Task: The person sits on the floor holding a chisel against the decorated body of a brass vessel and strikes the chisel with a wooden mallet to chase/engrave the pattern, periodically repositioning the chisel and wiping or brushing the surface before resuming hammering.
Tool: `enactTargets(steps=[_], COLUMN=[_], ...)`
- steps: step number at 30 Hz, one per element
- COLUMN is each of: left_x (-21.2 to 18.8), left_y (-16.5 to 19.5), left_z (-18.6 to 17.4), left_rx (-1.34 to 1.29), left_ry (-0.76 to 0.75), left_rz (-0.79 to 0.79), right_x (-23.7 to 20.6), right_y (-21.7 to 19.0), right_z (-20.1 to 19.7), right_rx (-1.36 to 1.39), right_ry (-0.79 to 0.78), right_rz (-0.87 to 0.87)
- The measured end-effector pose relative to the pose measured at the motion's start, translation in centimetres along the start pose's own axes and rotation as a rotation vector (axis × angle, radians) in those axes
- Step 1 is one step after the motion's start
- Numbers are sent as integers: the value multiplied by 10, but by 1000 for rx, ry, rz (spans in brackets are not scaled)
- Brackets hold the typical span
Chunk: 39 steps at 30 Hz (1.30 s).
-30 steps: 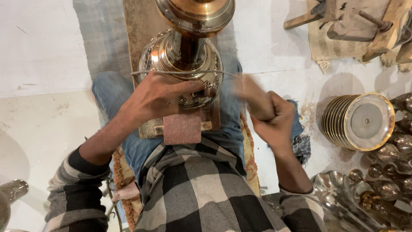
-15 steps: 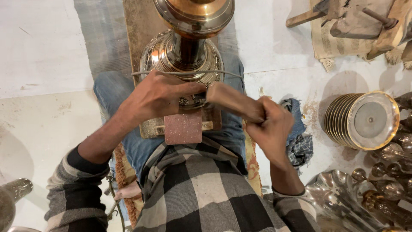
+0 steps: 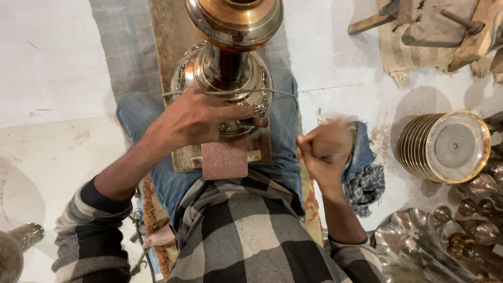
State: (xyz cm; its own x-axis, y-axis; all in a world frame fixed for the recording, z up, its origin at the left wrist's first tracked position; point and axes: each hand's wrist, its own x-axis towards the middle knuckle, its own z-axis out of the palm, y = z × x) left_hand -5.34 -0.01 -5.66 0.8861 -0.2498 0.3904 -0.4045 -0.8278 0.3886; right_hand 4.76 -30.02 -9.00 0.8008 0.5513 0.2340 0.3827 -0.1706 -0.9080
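The left hand (image 3: 196, 118) lies flat over the lower body of a tall brass vessel (image 3: 228, 68), fingers spread and curved around the embossed metal, thumb toward the stem. Its grip is a loose wrap on the vessel's bulge; a thin wire hoop (image 3: 230, 93) passes just above the knuckles and rings the vessel. Directly below this grip, a reddish rectangular block (image 3: 225, 160) rests against the vessel's base on the person's lap.

The right hand (image 3: 322, 152) is closed into a tight fist, held apart from the vessel to its right. The fist is motion-blurred; whether it holds anything cannot be determined. Just beyond this grip on the far side lies a crumpled blue and checked cloth (image 3: 364, 173) on the floor (image 3: 63, 63).

Further right of the fist lies a stack of ribbed brass discs (image 3: 445, 147) on its side, with silver-coloured metal pieces (image 3: 419, 246) below it
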Motion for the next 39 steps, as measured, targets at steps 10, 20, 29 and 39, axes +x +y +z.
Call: enactTargets(steps=[10, 20, 29, 39], left_x=[6, 17, 41, 42], left_y=[-1, -7, -8, 2], left_z=[-6, -7, -13, -18], left_rx=[-114, -172, -244, -146], left_ry=[-54, -215, -382, -470], left_rz=[22, 39, 47, -41], right_x=[-16, -27, -40, -29], right_y=[9, 2, 21, 20], right_z=[7, 12, 28, 29], right_rx=[-160, -427, 238, -39], right_ry=[67, 19, 204, 180], right_rz=[-57, 233, 167, -9])
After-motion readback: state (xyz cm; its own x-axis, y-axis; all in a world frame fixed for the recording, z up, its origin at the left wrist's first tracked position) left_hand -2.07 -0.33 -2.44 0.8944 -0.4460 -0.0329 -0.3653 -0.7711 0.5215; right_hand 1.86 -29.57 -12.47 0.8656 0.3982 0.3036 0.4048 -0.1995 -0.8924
